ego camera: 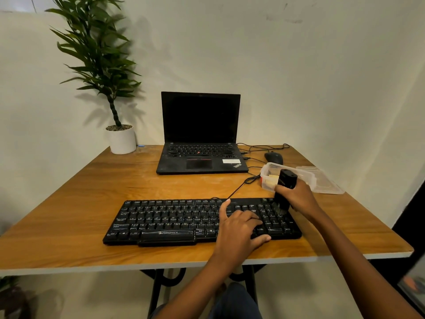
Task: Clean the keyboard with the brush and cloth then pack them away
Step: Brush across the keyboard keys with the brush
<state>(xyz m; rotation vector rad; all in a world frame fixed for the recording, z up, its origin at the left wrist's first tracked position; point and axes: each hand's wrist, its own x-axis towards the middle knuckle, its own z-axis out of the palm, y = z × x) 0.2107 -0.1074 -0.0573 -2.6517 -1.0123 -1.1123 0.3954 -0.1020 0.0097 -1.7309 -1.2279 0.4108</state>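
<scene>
You face a plain off-white wall (299,65), scuffed at 1 o'clock. A wooden table (69,215) with a pale edge fills the middle. Its dark metal legs (156,291) show at 6. At 10 a plant (99,54) in a white pot (122,141) throws soft shadow on the wall. At 12 is an open laptop (200,134), screen dark. The floor (92,295) beneath is pale.

Office or home-office corner: wooden-topped bench (92,192) against plain white wall; open black laptop (200,134); wired black mouse (273,157); black full-size keyboard (161,219); green potted plant in white pot (122,140).
</scene>
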